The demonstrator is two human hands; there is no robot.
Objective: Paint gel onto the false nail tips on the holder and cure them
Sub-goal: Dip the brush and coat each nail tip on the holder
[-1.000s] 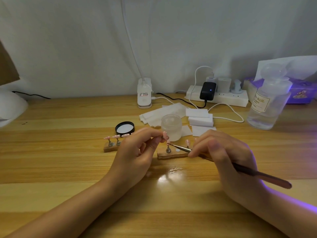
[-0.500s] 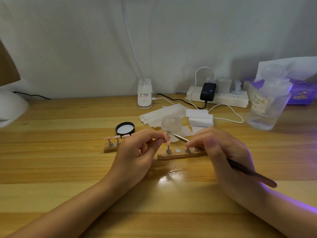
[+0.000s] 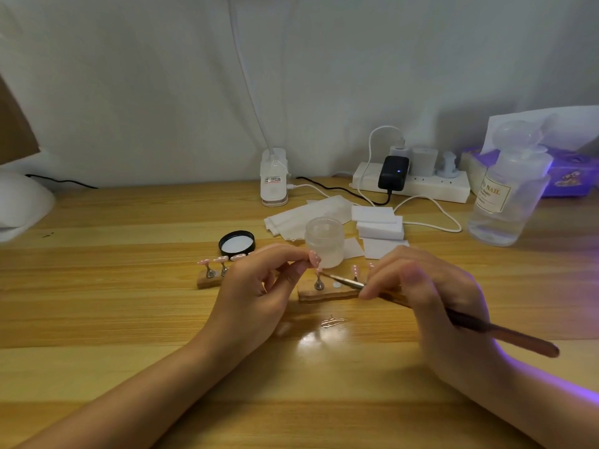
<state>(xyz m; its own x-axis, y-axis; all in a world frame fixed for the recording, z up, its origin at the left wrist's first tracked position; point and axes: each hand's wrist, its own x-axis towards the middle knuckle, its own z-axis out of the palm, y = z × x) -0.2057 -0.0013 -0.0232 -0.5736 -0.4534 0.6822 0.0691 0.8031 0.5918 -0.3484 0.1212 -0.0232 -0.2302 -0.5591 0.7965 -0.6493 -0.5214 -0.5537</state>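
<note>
- Right hand (image 3: 418,293): I see it pinching a thin brush (image 3: 486,327) near the metal ferrule, fingers curled round the shaft; the brown handle trails off to the near right, and the tip reaches left toward the stand on the near holder.
- Left hand (image 3: 256,296): fingers and thumb curled together just above that stand, at the brush tip. Whether they pinch the small nail tip there I cannot tell; it is too small to make out.
- Near holder (image 3: 324,293): a wooden strip lying between my two hands, with a metal stand (image 3: 319,284) on its left end and further pink false nail tips (image 3: 356,271) standing toward its right end.
- Second holder (image 3: 207,281): a wooden strip to the left, partly behind the left hand, carrying pink tips (image 3: 222,259) on stands.
- Frosted jar (image 3: 324,242): open, just beyond the near holder; its black lid (image 3: 236,244) lies upturned to the left.
- White wipes (image 3: 311,215) and white blocks (image 3: 379,223): farther back, centre.
- Clear bottle (image 3: 509,192): far right, labelled NAIL.
- Power strip (image 3: 421,189): against the wall, with a black adapter plugged in.
- Wooden table (image 3: 129,335): carries everything listed; a small clear smear (image 3: 332,321) lies on it just near of the near holder.
</note>
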